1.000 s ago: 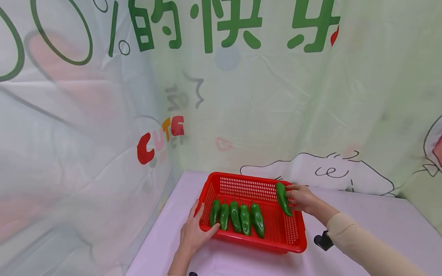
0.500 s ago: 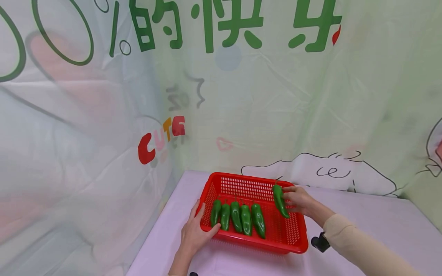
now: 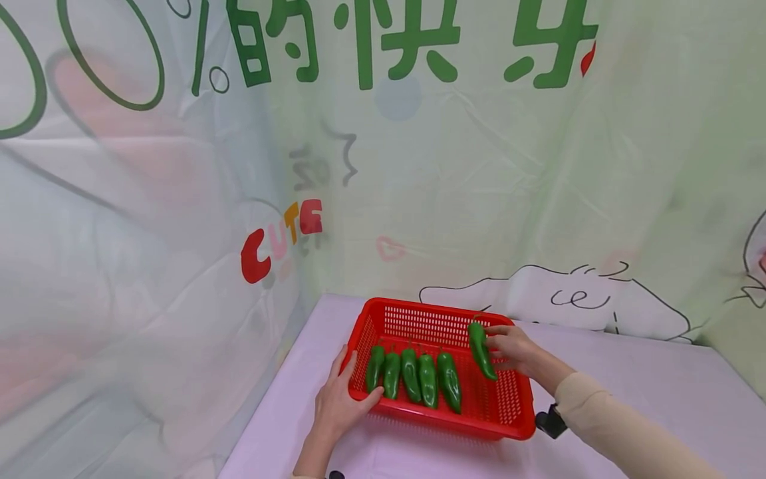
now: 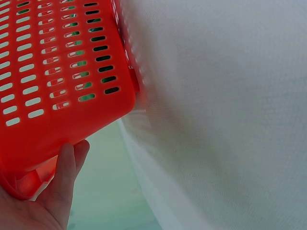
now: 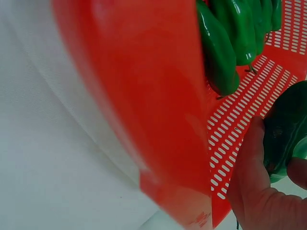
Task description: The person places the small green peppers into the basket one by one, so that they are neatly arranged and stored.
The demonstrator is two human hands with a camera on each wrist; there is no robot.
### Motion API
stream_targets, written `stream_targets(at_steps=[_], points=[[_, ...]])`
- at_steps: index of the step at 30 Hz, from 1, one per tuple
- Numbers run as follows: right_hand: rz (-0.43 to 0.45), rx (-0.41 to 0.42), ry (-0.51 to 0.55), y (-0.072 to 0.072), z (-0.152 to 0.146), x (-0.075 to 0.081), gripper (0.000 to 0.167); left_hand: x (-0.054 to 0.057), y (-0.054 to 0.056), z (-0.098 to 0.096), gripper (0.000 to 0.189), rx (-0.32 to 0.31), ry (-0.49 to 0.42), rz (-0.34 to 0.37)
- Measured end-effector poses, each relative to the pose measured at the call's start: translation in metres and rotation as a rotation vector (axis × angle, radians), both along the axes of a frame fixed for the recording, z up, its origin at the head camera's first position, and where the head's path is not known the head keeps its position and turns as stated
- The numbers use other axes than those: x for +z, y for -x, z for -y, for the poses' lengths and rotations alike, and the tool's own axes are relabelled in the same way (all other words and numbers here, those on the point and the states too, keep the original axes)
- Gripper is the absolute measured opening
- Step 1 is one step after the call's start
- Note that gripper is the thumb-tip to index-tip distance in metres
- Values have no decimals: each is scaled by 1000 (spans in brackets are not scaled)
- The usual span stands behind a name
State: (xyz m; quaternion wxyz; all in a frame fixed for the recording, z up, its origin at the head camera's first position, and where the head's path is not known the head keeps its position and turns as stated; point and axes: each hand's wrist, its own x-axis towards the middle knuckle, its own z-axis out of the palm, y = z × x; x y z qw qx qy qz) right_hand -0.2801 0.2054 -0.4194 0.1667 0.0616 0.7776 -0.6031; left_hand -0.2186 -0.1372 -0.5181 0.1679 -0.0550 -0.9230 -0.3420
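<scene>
A red perforated plastic basket (image 3: pixel 419 418) sits on the table, with several long green peppers (image 3: pixel 410 376) side by side in its left and middle part. My left hand (image 3: pixel 336 402) holds the basket's near left corner, thumb at the front rim and fingers along the left side. In the left wrist view, the left fingers (image 4: pixel 66 165) lie against the basket's outer wall. Over the basket's right part, my right hand (image 3: pixel 519 349) pinches one green pepper (image 3: pixel 481 350), stem end away from me. The right wrist view shows this held pepper (image 5: pixel 282 132) between thumb and fingers.
A pale cloth covers the table (image 3: pixel 604 372). Printed fabric curtains (image 3: pixel 419 186) close off the back and left side, just beyond the table edge. A small black device (image 3: pixel 552 422) is at the right wrist.
My right hand has shifted slightly left and down, carrying the pinched pepper further over the basket. The left hand keeps its hold on the corner, and the other peppers stay put.
</scene>
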Motion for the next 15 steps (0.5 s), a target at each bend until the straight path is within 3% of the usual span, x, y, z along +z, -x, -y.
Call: stream_targets(at_steps=[15], points=[[7, -8, -17, 1, 15, 1, 52, 1, -2, 0, 88, -2, -12, -1]])
